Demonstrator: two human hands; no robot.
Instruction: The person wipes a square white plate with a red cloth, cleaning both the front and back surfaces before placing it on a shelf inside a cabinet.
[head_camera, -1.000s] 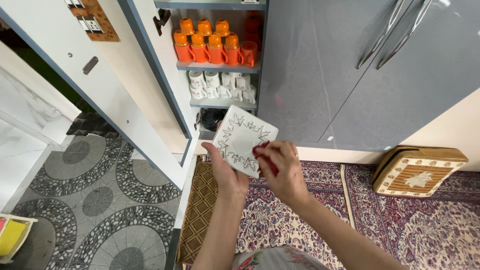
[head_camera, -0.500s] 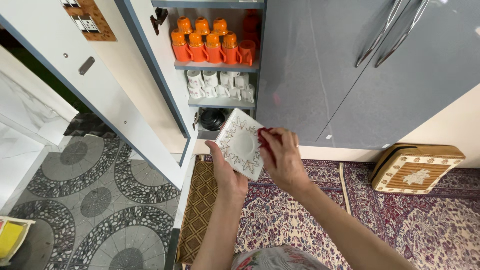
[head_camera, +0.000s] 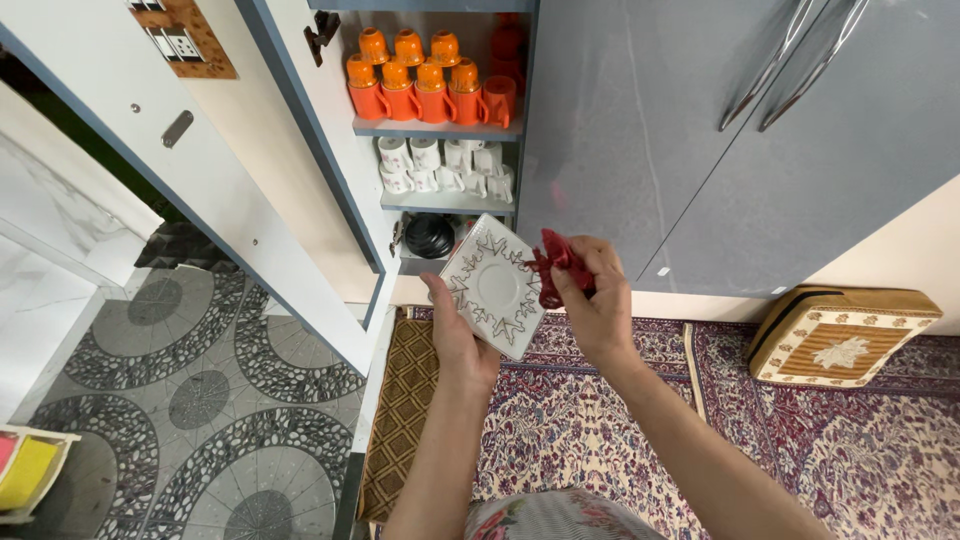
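My left hand (head_camera: 455, 335) holds a square white saucer (head_camera: 492, 285) with a brown leaf pattern, tilted up in front of the open cupboard. My right hand (head_camera: 598, 300) grips a small crumpled red cloth (head_camera: 553, 265) just off the saucer's right edge. Both hands are at chest height above the carpet.
The cupboard door (head_camera: 200, 170) stands open to the left. Shelves hold orange mugs (head_camera: 425, 80), white cups (head_camera: 445, 165) and a dark item (head_camera: 428, 237). Grey cabinet doors (head_camera: 720, 150) are shut at right. A patterned carpet (head_camera: 800, 440), a brown mat (head_camera: 400, 420) and a cushion (head_camera: 840, 335) lie below.
My right hand has lifted the red cloth off the saucer's face and moved it to the saucer's right edge. The saucer has turned slightly in my left hand.
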